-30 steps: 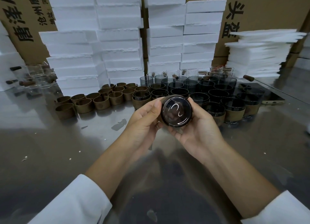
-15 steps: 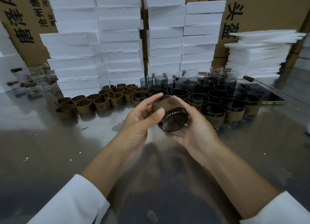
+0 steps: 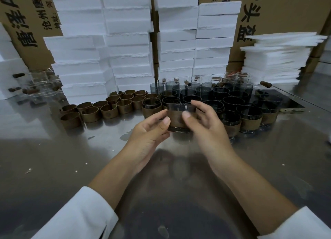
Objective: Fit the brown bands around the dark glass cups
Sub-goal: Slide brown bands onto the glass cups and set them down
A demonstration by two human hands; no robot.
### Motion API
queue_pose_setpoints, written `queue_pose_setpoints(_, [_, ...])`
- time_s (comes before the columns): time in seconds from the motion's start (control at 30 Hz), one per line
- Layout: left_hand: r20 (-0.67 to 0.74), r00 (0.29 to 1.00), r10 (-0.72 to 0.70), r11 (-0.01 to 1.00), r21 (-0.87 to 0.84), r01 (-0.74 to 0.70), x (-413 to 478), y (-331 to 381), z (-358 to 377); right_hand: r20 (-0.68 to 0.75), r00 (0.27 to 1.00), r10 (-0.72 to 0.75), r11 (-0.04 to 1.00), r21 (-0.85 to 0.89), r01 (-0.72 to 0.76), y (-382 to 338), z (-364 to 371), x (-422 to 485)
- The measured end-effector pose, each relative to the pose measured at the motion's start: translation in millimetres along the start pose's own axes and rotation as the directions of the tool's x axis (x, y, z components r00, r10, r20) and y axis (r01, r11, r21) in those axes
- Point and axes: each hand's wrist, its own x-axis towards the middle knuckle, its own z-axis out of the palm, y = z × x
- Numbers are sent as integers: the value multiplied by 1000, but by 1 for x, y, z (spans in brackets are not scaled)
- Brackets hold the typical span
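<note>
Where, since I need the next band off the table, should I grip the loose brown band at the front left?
Pinch the near wall of the loose brown band from above, finger inside, thumb outside: it stands upright as an open ring, with another band close on its right.

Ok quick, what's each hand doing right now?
Left hand: holding the dark glass cup.
Right hand: holding the same cup, thumb on its brown band.

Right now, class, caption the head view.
Left hand and right hand hold an upright dark glass cup, its brown band fitted, at a steel table.
</note>
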Motion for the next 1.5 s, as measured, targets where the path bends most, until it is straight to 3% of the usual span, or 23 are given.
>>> queue_pose_setpoints(0.23, [-21, 996, -86, 985, 150, 88, 2, -3, -3, -67, 994, -91, 865, -500, 46, 20, -2, -3])
queue_pose_setpoints(0.43, [-73, 995, -68, 969, 233, 83, 4, 0, -5, -72, 987, -141, 715, -697, 51, 21, -7, -3])
queue_pose_setpoints(0.57, [-167, 986, -25, 970, 235, 64, 5, 1, -4, -73, 978, -194, 531, -847, 42, 19, -10, -6])
queue_pose_setpoints(0.67, [-287, 957, -36, 981, 172, 89, 7, 2, -4, -62, 979, -193, 464, -885, 35, 18, -11, -5])
queue_pose_setpoints(0.87, [-429, 901, -55, 993, 73, 95, 8, 7, -11, 10, 978, -210, 236, -970, 61, 20, -1, 2])
queue_pose_setpoints(1.1, [-448, 892, -55, 993, 69, 97, 12, 8, -11, 30, 984, -174, 224, -972, 69, 26, 10, 15])
queue_pose_setpoints(1.33, [-453, 890, -51, 993, 75, 95, 13, 8, -12, 15, 975, -220, 22, -1000, 21, 28, 8, 26])
queue_pose_setpoints(1.4, [-451, 892, -46, 991, 89, 96, 13, 8, -12, 8, 977, -215, -5, -1000, 7, 28, 6, 29])
queue_pose_setpoints(1.5, [-442, 896, -45, 989, 107, 103, 13, 7, -12, 30, 985, -172, -125, -992, 9, 27, 3, 32])
